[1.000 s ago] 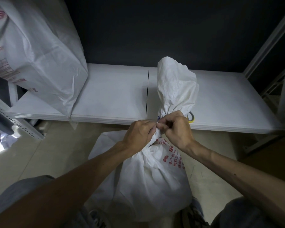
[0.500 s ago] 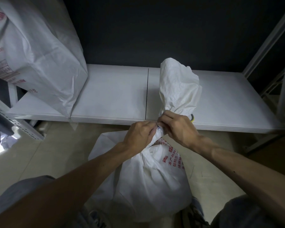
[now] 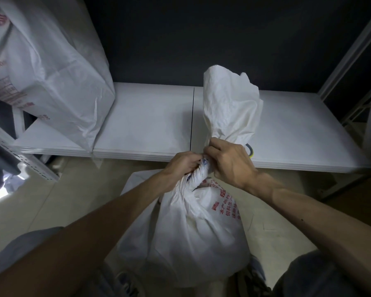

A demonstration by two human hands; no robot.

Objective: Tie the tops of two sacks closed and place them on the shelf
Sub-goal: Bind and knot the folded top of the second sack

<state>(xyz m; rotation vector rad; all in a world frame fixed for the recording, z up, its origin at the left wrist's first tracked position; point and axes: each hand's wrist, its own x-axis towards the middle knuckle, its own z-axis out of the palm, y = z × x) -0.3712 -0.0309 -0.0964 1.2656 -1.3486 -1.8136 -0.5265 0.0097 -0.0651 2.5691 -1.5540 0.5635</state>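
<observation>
A white sack [image 3: 189, 234] with red print stands on the floor between my knees. Its neck is gathered and twisted, and the loose top fans upward in front of the shelf [image 3: 146, 116]. My left hand [image 3: 183, 165] grips the twisted neck from the left. My right hand [image 3: 229, 161] grips the neck from the right, just under the flared top, fingers curled round it. A tie, if any, is hidden by my fingers. A second white sack [image 3: 45, 67] with red print lies on the left end of the white shelf.
The shelf is low, white, with a seam down its middle. A small yellow and dark ring-like object [image 3: 250, 151] lies on the shelf behind my right hand. Grey metal uprights [image 3: 351, 50] stand at the right, a perforated rail [image 3: 28, 166] at the left.
My right hand has shifted up and over the neck of the sack, and the flared top has risen and leaned slightly right. My left hand has stayed on the neck.
</observation>
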